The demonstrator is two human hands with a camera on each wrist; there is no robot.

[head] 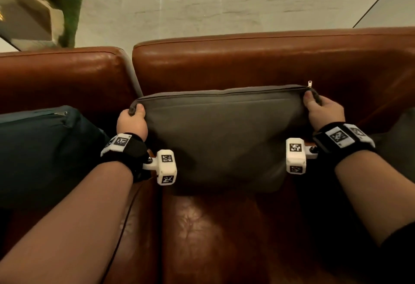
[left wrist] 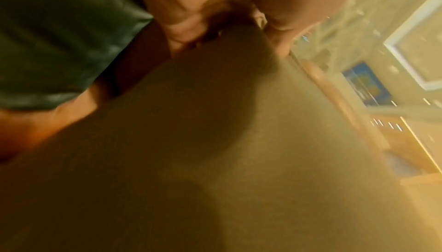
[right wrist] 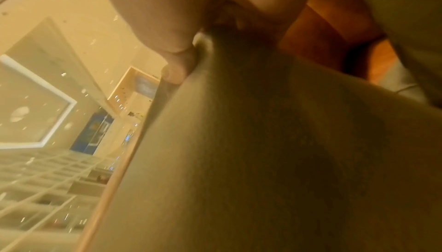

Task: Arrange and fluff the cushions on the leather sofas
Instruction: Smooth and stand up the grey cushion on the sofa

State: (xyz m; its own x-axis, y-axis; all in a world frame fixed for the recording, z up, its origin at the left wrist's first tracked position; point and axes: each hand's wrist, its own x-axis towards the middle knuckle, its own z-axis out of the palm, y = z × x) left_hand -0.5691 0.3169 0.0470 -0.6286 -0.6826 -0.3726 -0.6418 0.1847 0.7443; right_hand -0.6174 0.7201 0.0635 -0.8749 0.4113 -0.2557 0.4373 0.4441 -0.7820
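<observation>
On the brown leather sofa [head: 224, 234], two hands, left hand [head: 132, 122] and right hand [head: 323, 111], grip one grey cushion [head: 224, 135].

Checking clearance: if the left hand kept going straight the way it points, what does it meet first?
Likely the brown leather sofa backrest: the left hand grips the grey cushion at its top corner and points toward it. Depth is unclear.

Flat grey cushion [head: 222, 135] stands upright against the brown leather sofa [head: 247, 59], zipper edge up.
</observation>
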